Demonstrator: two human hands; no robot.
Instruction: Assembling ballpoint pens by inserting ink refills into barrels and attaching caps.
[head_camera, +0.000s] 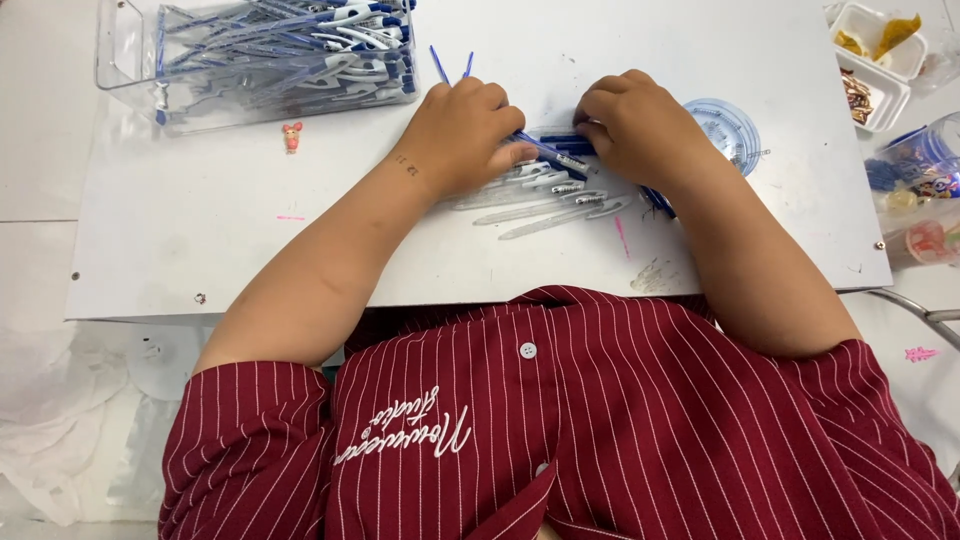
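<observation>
My left hand (460, 135) and my right hand (640, 125) rest close together on a white board (230, 220). Both curl over a row of clear pens (555, 195) with blue and white caps that lies between and below them. My left hand's fingers pinch a blue pen part (545, 153) at the row's top. My right hand's fingertips touch the blue pieces (568, 143) from the right side. Two thin blue refills (440, 65) stick out beyond my left hand.
A clear plastic bin (130, 60) full of assembled pens stands at the top left. A small pink figure (292, 136) lies below it. A round clear lid (730, 125) sits behind my right hand. White trays (885, 70) and cups (920, 160) stand at the right edge.
</observation>
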